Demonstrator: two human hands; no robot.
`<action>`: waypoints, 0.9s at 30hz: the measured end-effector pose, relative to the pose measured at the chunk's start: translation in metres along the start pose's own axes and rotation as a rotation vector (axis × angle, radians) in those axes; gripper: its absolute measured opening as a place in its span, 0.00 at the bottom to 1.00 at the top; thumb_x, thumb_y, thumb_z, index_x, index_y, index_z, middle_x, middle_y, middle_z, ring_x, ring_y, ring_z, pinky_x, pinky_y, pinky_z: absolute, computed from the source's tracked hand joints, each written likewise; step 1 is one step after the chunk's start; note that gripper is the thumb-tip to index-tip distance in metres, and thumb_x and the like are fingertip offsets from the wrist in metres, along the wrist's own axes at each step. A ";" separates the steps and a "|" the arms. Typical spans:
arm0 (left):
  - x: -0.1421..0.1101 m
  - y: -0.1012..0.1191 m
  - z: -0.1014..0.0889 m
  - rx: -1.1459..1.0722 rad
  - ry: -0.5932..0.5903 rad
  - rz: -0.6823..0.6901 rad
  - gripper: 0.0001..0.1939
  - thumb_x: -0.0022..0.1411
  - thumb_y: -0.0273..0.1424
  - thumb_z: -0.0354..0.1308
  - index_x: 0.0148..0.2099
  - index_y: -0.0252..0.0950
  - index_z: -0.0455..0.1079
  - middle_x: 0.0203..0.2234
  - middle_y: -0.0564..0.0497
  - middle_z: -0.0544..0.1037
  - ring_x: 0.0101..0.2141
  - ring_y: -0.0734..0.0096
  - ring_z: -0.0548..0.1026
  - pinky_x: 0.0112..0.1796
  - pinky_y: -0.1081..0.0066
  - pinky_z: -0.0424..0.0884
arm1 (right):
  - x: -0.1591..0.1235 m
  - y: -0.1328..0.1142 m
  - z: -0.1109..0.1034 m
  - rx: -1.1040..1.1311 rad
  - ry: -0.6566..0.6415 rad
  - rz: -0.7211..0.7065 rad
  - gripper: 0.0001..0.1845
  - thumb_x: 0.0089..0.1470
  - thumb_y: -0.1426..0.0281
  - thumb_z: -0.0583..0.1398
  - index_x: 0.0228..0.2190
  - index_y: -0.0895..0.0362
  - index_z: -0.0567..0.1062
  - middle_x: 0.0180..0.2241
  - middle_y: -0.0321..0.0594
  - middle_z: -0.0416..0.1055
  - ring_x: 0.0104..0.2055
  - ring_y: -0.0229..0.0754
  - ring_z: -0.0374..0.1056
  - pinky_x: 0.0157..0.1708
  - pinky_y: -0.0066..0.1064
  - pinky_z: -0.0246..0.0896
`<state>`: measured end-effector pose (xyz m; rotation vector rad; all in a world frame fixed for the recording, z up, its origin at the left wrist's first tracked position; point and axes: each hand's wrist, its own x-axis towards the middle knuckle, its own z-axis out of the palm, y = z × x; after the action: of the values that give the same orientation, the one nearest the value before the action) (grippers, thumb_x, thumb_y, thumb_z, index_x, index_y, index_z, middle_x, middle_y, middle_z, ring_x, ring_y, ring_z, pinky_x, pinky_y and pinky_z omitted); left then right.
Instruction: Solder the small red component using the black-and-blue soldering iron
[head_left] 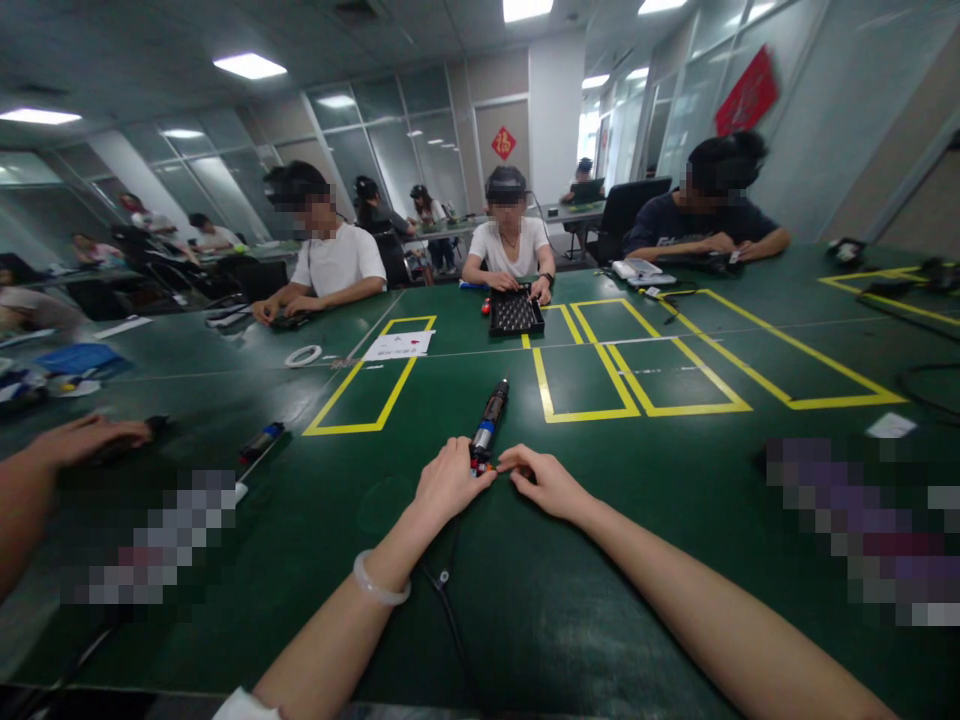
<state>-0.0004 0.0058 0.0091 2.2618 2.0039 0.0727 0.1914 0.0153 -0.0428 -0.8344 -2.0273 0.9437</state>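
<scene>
An electric screwdriver (492, 412), black with a silver and blue band, lies on the green table with its bit pointing away from me. My left hand (452, 480) is closed around its near end, where small red and orange parts show by the fingertips. To the right of that end is my right hand (546, 482), its fingers bent and apart with nothing visible in them. Whether its fingertips touch the tool is too small to tell. A black cable (450, 610) runs toward me under my left wrist, which wears a pale bangle.
Yellow tape outlines (592, 415) mark the table (645, 560). A white paper (397, 345) and a tape roll (303, 356) lie ahead on the left. Across sits a person with a black tray (516, 312). Another person's hand (97, 438) reaches in at left, near a second screwdriver (262, 442).
</scene>
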 end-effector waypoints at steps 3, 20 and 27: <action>-0.004 -0.010 -0.003 -0.010 -0.018 -0.017 0.26 0.56 0.50 0.51 0.49 0.37 0.61 0.44 0.44 0.70 0.44 0.58 0.73 0.38 0.67 0.67 | 0.001 0.002 0.000 0.017 0.017 0.014 0.18 0.52 0.80 0.54 0.44 0.55 0.67 0.39 0.40 0.76 0.35 0.37 0.71 0.36 0.28 0.63; -0.096 -0.154 -0.017 -0.076 -0.064 -0.287 0.35 0.55 0.56 0.45 0.57 0.39 0.58 0.51 0.44 0.69 0.47 0.53 0.73 0.42 0.61 0.70 | 0.001 0.000 -0.003 0.067 0.025 0.076 0.10 0.54 0.77 0.55 0.39 0.57 0.71 0.32 0.38 0.75 0.33 0.37 0.70 0.34 0.27 0.62; -0.124 -0.220 -0.022 -0.020 0.018 -0.352 0.36 0.54 0.56 0.47 0.55 0.34 0.63 0.49 0.39 0.72 0.47 0.51 0.73 0.47 0.59 0.69 | 0.001 -0.001 -0.003 0.043 0.017 0.090 0.09 0.54 0.76 0.55 0.37 0.58 0.73 0.32 0.39 0.75 0.32 0.38 0.70 0.33 0.27 0.61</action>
<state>-0.2349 -0.0897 0.0101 1.8681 2.3625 0.0805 0.1931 0.0172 -0.0403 -0.9134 -1.9615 1.0230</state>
